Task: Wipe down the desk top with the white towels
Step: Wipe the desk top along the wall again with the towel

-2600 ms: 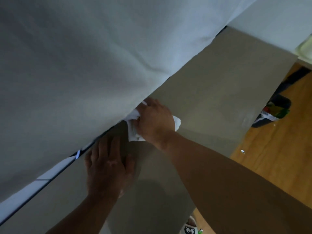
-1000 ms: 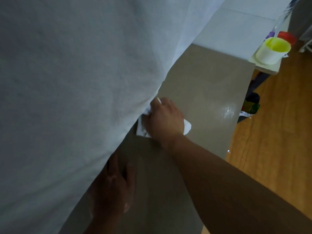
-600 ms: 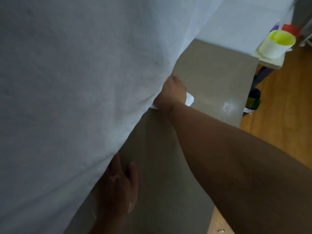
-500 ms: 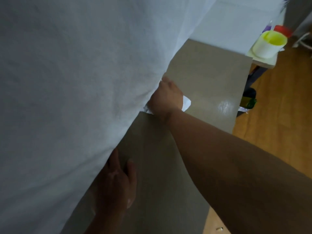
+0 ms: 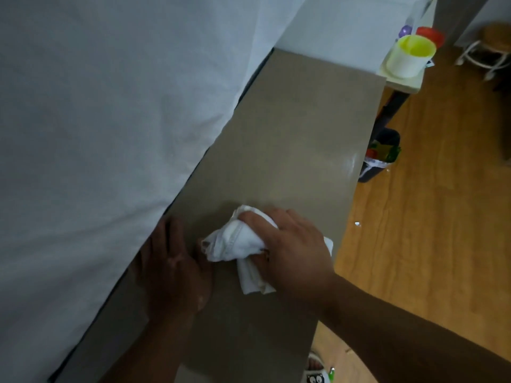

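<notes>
A right hand (image 5: 293, 250) is gripping a bunched white towel (image 5: 235, 241) and pressing it onto the grey-brown counter (image 5: 298, 128), just below the middle of the frame. The left hand (image 5: 174, 269) is lying flat on the counter just left of the towel, fingers straight and holding nothing, beside the edge of white fabric (image 5: 110, 120) that is filling the upper left. A yellow-lined white cup (image 5: 409, 55) is standing at the upper right. A wooden floor (image 5: 431, 217) is showing along the right side.
</notes>
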Available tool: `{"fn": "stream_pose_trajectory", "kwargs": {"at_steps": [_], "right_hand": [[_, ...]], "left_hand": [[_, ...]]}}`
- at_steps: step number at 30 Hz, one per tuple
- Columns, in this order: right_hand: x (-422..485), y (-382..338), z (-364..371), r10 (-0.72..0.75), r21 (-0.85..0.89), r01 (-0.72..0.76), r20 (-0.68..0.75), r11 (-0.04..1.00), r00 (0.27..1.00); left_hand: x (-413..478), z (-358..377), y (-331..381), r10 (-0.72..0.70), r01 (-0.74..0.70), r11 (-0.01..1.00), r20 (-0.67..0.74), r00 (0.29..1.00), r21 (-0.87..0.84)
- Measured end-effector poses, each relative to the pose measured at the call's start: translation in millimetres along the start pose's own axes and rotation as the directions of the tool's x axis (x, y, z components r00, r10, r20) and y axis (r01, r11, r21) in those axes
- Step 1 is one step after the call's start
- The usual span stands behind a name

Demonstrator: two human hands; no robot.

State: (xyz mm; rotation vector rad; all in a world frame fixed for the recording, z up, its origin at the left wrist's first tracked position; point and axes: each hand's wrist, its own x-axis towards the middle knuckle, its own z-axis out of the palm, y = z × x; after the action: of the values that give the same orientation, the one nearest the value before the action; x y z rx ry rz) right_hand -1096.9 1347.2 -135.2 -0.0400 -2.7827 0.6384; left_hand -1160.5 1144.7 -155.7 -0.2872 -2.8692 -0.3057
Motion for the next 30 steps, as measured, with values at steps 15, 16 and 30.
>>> {"fn": "stream_pose_trajectory", "kwargs": {"at_steps": [15, 16, 30], "right_hand": [[187, 103, -3, 0.188, -0.050, -0.193, -0.093, 0.980, 0.978], [188, 104, -3, 0.185, -0.040, -0.189, -0.083, 0.981, 0.979], [-8, 2, -1, 0.080, 0.099, -0.072, -0.081, 0.993, 0.993]], "left_hand": [[2, -1, 5, -0.068, 0.064, 0.992, 0.033, 0.997, 0.105], [2, -1, 5, -0.064, 0.061, 0.993, 0.025, 0.998, 0.101], [0, -4, 2, 0.042, -0.044, 0.996, 0.025, 0.999, 0.077]]}}
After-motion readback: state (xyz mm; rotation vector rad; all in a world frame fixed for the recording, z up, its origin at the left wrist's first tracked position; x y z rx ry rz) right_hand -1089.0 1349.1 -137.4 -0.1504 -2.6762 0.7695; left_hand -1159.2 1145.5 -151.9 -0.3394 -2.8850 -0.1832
